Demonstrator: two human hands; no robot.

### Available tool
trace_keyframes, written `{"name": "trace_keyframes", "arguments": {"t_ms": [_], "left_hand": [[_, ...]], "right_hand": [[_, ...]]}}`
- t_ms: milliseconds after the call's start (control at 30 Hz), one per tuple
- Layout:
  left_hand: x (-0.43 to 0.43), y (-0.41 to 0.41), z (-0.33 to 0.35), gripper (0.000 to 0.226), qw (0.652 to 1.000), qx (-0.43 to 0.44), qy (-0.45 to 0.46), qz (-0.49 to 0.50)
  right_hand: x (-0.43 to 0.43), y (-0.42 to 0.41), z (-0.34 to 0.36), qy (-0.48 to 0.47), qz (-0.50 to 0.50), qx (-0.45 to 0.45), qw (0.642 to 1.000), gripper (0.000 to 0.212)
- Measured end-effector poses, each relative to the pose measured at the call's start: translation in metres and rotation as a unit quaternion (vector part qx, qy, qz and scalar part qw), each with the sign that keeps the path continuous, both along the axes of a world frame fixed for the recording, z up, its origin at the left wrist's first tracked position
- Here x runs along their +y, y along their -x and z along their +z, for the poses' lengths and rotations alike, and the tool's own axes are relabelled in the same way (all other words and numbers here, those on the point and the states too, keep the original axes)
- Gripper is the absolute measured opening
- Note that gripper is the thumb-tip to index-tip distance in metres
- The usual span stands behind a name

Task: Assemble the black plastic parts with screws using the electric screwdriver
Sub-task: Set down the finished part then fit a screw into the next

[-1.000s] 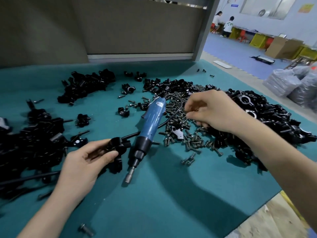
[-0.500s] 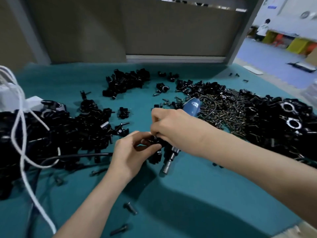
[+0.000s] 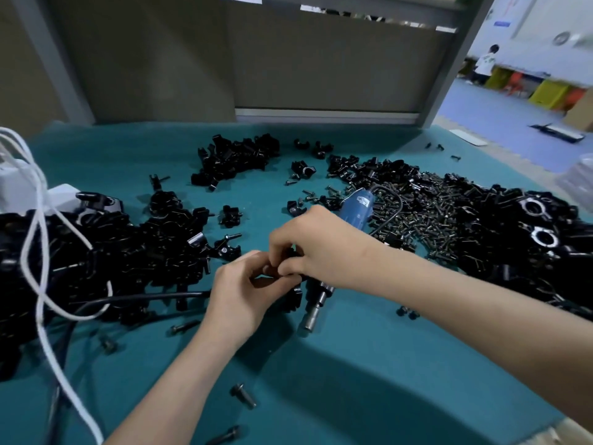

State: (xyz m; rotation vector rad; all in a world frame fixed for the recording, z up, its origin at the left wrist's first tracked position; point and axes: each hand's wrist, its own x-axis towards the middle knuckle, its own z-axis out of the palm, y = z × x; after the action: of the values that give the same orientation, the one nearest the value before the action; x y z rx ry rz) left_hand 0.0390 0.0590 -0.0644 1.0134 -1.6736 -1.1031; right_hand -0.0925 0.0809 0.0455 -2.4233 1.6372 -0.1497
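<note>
My left hand [image 3: 244,290] grips a black plastic part [image 3: 292,298] just above the teal mat, mostly hidden by my fingers. My right hand [image 3: 316,245] meets it from the right, its fingertips pinching at the top of the same part; whether a screw sits between them is hidden. The blue electric screwdriver [image 3: 340,239] lies on the mat right behind my hands, its metal bit end [image 3: 313,317] pointing toward me. A wide pile of screws [image 3: 414,216] spreads to the right of the screwdriver.
Heaps of black parts lie at the left [image 3: 96,258], back centre [image 3: 234,159] and right [image 3: 529,232]. A white cable [image 3: 38,261] and a black cable [image 3: 134,298] cross the left side. Loose screws [image 3: 243,396] lie near the front. A grey partition [image 3: 288,59] stands behind the teal table [image 3: 385,380].
My right hand left the screw pile and came over to the part in my left hand. The view turned left, bringing the white cable in.
</note>
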Motion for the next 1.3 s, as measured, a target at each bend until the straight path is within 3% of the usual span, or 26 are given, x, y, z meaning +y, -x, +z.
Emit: {"name": "trace_keyframes", "arguments": {"t_ms": [200,267,367,433,567,700,833,967,1167,1300], "left_hand": [[0.001,-0.001,0.002,0.012,1.000,0.016,-0.018,-0.009],[0.002,0.000,0.003,0.018,1.000,0.023,-0.015,-0.011],[0.004,0.001,0.004,0.030,0.998,0.061,-0.030,-0.014],[0.005,0.000,0.005,0.029,0.996,0.072,-0.036,-0.021],[0.005,0.000,0.006,0.025,0.996,0.072,-0.041,-0.024],[0.006,0.000,0.006,0.025,0.995,0.081,-0.046,-0.026],[0.006,0.000,0.007,0.025,0.996,0.079,-0.039,-0.020],[0.006,0.000,0.007,0.027,0.996,0.076,-0.042,-0.023],[0.004,-0.001,0.005,0.028,0.997,0.071,-0.031,-0.024],[0.004,-0.001,0.005,0.031,0.997,0.071,-0.032,-0.029]], "right_hand": [[0.005,0.005,-0.013,-0.011,-0.056,-0.165,0.985,0.006],[0.006,0.012,-0.012,-0.020,-0.100,-0.279,0.955,0.012],[0.009,0.030,-0.011,-0.027,-0.179,-0.435,0.882,0.026],[0.012,0.039,-0.013,-0.028,-0.214,-0.491,0.844,0.026],[0.016,0.044,-0.023,-0.027,-0.245,-0.547,0.800,0.022],[0.015,0.034,-0.037,0.073,-0.254,-0.490,0.830,0.025],[0.014,0.021,-0.051,0.090,-0.246,-0.489,0.832,0.027],[0.015,0.019,-0.062,0.149,-0.222,-0.442,0.856,0.034],[0.018,0.024,-0.070,0.318,-0.127,-0.309,0.887,0.014],[0.019,0.024,-0.075,0.358,-0.083,-0.248,0.896,0.010]]}}
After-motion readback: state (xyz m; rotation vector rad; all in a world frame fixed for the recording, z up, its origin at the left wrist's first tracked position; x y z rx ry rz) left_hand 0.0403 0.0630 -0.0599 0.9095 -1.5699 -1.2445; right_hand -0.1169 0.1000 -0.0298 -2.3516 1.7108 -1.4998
